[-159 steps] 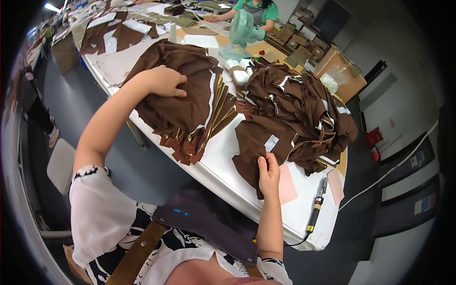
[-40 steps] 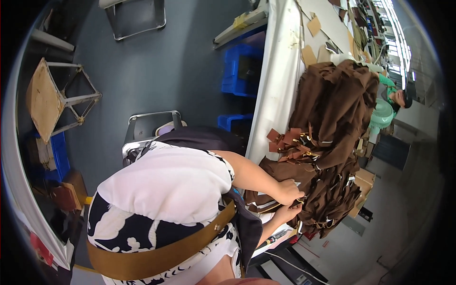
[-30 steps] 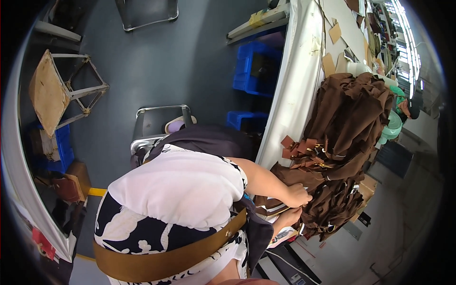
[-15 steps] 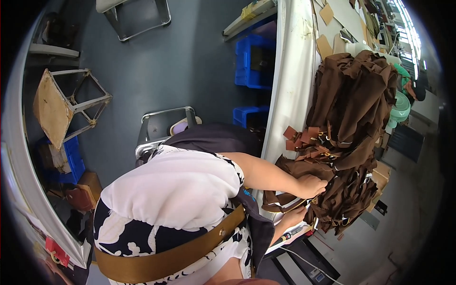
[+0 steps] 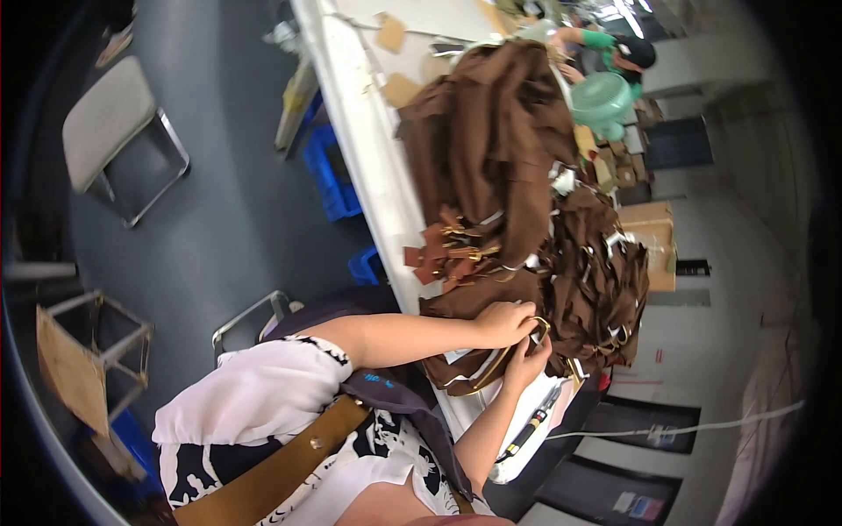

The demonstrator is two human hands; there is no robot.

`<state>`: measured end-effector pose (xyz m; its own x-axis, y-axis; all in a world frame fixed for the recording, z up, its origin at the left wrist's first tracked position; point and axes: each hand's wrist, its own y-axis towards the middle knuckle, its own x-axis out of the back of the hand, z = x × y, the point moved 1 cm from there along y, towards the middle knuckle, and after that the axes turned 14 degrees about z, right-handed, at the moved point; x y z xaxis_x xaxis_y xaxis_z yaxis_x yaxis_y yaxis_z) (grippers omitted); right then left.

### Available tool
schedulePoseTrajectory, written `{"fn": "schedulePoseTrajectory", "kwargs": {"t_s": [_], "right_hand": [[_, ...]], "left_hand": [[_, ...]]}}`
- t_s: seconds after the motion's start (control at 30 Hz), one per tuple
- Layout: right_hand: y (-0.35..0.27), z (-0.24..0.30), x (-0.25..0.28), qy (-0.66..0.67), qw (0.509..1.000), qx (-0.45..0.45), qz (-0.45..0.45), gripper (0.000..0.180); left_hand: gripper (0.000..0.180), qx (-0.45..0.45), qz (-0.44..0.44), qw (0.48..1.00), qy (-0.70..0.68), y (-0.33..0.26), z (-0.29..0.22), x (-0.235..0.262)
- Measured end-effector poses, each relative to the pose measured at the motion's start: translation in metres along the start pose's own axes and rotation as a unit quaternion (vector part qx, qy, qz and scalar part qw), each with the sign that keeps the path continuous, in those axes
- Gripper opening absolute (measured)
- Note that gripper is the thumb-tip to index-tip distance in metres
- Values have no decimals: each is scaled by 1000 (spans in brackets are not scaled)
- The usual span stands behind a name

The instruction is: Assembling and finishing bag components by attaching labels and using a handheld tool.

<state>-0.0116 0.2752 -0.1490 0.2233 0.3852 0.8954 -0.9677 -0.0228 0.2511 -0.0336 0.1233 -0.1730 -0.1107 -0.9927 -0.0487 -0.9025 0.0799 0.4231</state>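
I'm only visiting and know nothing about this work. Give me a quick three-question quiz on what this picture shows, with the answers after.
1. True or false: the left hand and right hand are working close together on a brown fabric piece.
2. What colour is the fan at the far end of the white table? A) red B) pale green C) black
3. Fill in: the slim black tool lies on the table near the person's ____ forearm.

Key: 1 true; 2 B; 3 right.
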Motion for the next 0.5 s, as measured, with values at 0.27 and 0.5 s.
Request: {"fn": "schedulePoseTrajectory", "kwargs": {"t_s": [0.27,0.5], "right_hand": [[33,-30,6,-70,992,-92,50,27],[22,-40,1,22,994,-73,-72,33]], "left_hand": [[20,-48,76,995,40,3,-8,-6],[20,-40,92,987,125,2,-11,-3]]}}
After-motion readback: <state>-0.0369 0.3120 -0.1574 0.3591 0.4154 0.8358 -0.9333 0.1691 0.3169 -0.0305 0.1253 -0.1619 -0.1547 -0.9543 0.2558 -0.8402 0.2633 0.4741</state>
